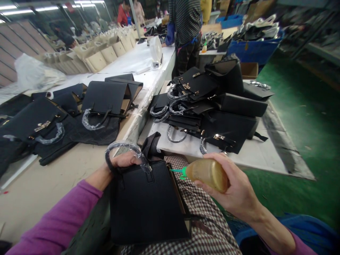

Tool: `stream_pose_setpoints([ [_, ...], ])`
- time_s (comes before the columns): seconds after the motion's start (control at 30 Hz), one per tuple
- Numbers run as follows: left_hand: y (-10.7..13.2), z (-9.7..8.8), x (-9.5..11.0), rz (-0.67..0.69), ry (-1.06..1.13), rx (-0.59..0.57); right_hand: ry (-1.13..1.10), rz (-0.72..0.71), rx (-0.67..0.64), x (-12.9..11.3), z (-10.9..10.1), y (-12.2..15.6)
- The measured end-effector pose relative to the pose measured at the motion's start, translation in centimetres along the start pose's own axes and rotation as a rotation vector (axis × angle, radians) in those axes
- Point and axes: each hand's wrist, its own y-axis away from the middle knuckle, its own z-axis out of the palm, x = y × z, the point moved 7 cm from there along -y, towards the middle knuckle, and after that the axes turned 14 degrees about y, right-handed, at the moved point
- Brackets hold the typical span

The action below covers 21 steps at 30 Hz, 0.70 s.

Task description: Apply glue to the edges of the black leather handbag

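Observation:
A black handbag (pixel 148 209) rests upright on my lap, over a checked cloth. Its looped handle (pixel 124 146) is wrapped in clear plastic. My left hand (pixel 126 159) reaches through behind the handle at the bag's top edge; the bag hides most of its fingers. My right hand (pixel 233 187) is wrapped round a squeeze bottle (pixel 205 173) of yellowish-brown liquid, tipped on its side. The bottle's thin green nozzle points left, its tip close to the bag's upper right side edge; whether it touches I cannot tell.
Black handbags (pixel 105 97) lie on the table to the left, and more black handbags (pixel 228 124) are piled on a low table ahead. Beige bags (pixel 101 56) stand in rows farther back. A person in a striped top (pixel 184 28) stands beyond. A blue bin (pixel 252 51) is at the back right.

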Motion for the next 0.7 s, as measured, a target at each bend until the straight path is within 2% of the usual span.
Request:
stream_pose_setpoints([
  [0.23,-0.2,0.7,-0.1,-0.029,0.042,-0.073,-0.011,-0.035,-0.077,-0.4,-0.4,0.4],
  [0.47,-0.4,1.2,0.3,-0.008,0.04,-0.152,-0.041,-0.013,-0.178,0.1,0.1,1.9],
  [0.7,-0.3,1.3,0.0,0.013,0.057,-0.168,-0.02,-0.009,-0.249,0.4,0.4,3.6],
])
